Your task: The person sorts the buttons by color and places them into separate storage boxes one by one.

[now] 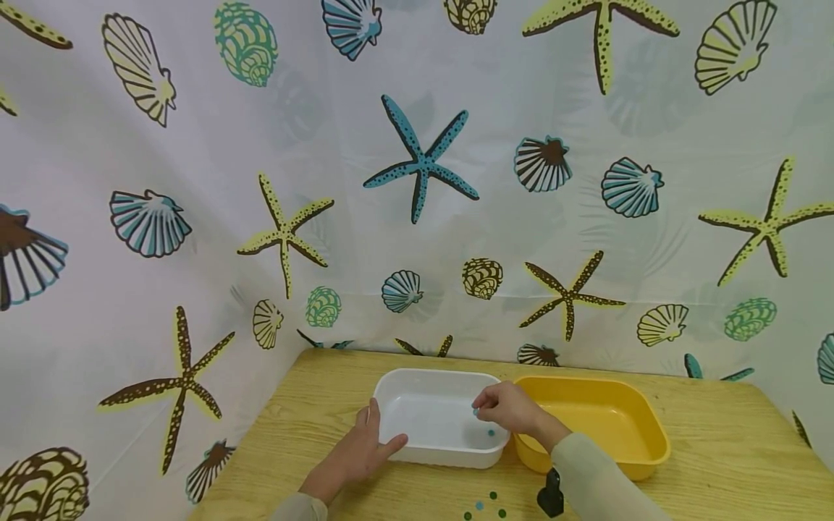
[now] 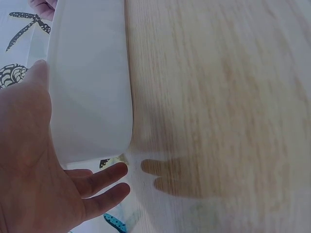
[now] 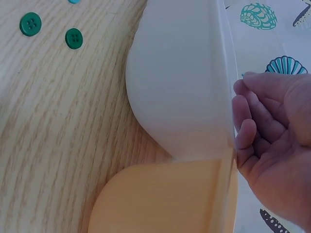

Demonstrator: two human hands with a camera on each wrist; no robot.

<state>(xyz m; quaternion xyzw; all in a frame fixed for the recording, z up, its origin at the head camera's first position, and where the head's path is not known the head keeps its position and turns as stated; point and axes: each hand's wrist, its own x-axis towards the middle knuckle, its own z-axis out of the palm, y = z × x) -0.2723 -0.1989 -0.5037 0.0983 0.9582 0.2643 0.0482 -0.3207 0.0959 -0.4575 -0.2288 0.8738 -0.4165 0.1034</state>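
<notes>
Over the right end of the white tub [image 1: 423, 416], my right hand [image 1: 507, 409] pinches a small blue button [image 1: 476, 411] between thumb and forefinger. Only a sliver of that button shows in the right wrist view, at the fingertips. A bluish-green button [image 1: 491, 433] lies inside the tub below this hand. My left hand [image 1: 361, 445] is at the tub's front left corner, its thumb against the rim and its fingers extended along the left end. In the left wrist view, two fingers [image 2: 104, 187] stretch out loosely past the tub's end.
A yellow tub [image 1: 625, 427] stands against the white one's right side. In front lie several loose buttons, among them a dark green button [image 3: 30, 24] and a light blue button [image 1: 478, 506]. A black object [image 1: 550, 494] shows beside the right sleeve. A shell-patterned curtain [image 1: 456, 239] hangs behind the wooden table [image 1: 313, 391].
</notes>
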